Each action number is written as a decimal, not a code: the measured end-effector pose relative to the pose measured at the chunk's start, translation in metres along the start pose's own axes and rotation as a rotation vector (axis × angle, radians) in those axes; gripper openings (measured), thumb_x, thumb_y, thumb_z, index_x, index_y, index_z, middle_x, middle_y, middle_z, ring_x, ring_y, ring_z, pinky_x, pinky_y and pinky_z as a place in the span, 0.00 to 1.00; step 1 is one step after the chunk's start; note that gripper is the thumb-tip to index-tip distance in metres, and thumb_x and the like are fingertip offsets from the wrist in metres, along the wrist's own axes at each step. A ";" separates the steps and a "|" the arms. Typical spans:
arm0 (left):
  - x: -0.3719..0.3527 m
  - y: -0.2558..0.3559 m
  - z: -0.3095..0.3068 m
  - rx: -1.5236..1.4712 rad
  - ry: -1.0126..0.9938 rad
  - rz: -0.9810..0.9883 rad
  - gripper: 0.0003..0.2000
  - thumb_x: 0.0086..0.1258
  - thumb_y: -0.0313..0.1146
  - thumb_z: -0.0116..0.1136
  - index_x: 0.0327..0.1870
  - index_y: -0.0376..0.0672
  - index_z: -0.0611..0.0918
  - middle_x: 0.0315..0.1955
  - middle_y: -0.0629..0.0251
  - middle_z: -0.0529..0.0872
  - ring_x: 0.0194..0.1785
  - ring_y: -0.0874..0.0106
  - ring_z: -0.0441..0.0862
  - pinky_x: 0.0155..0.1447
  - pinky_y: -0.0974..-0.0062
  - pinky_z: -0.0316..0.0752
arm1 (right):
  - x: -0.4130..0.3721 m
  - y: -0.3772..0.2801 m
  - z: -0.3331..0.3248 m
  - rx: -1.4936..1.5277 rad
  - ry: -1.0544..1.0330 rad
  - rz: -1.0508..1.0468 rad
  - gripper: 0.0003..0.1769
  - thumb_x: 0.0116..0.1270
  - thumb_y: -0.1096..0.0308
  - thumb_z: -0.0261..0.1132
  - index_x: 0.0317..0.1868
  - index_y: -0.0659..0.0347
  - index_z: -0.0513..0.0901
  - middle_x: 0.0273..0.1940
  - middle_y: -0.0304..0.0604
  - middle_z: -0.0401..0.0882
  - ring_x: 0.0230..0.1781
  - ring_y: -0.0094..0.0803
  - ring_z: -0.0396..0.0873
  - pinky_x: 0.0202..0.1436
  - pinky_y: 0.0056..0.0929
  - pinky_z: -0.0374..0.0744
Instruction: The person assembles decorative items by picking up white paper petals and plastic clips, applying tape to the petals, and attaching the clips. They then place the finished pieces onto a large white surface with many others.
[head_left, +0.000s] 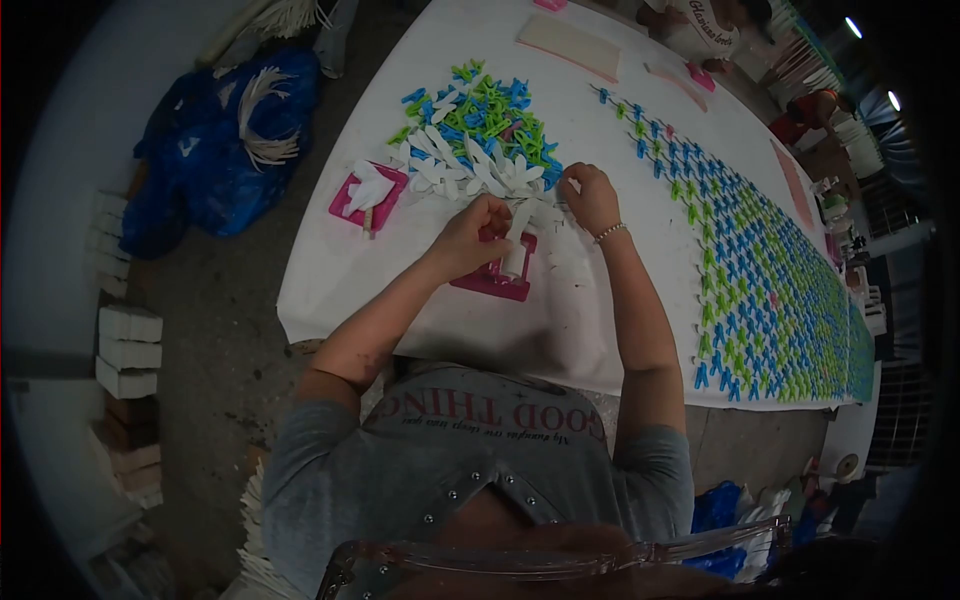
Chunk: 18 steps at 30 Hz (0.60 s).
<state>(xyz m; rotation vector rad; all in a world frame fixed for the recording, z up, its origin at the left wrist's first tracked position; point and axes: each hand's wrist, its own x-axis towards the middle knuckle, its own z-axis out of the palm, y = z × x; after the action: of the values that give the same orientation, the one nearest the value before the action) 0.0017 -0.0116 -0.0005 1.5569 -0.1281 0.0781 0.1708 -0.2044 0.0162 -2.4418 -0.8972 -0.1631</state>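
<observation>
My left hand (470, 238) is closed, fingers curled at a white petal-shaped strip (520, 218) above a bright pink tray (490, 288). A pale roll (516, 261) sits in that tray, just under the fingertips. To the right, my right hand (592, 196) is closed in a pinch beside the pile; what its fingers hold, if anything, I cannot tell. Behind both hands lie white petal-shaped pieces (488, 172), spread at the near edge of a heap of green and blue clothespins (490, 115).
A second pink tray (398, 182) with white pieces stands left on the white table (350, 255). Rows of blue and green clothespins (750, 270) cover the right side. A flat board (568, 46) lies farther back. Blue plastic bags (220, 150) rest left; another person (705, 28) is across.
</observation>
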 end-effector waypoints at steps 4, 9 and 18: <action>-0.009 0.011 -0.006 -0.067 -0.008 -0.018 0.19 0.57 0.22 0.61 0.49 0.40 0.69 0.41 0.68 0.77 0.44 0.78 0.77 0.51 0.79 0.72 | 0.030 0.008 0.027 -0.165 -0.027 -0.090 0.15 0.56 0.71 0.62 0.46 0.59 0.77 0.41 0.53 0.80 0.44 0.50 0.78 0.47 0.42 0.77; -0.015 0.018 -0.012 -0.207 -0.005 -0.123 0.19 0.58 0.21 0.60 0.49 0.41 0.69 0.40 0.69 0.77 0.45 0.79 0.76 0.51 0.79 0.72 | 0.045 0.005 0.024 -0.180 -0.190 0.046 0.17 0.57 0.73 0.60 0.49 0.58 0.75 0.42 0.55 0.79 0.43 0.52 0.78 0.47 0.42 0.77; -0.017 0.023 -0.010 -0.340 -0.039 -0.080 0.18 0.56 0.21 0.60 0.47 0.43 0.70 0.32 0.75 0.70 0.36 0.84 0.68 0.43 0.85 0.66 | 0.004 -0.004 -0.028 0.038 0.021 -0.029 0.11 0.62 0.74 0.61 0.46 0.58 0.79 0.43 0.51 0.79 0.34 0.40 0.81 0.39 0.34 0.78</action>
<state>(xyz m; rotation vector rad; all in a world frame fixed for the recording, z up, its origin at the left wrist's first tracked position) -0.0174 -0.0005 0.0196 1.2228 -0.1036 -0.0355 0.1730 -0.2141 0.0431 -2.3886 -0.9185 -0.1794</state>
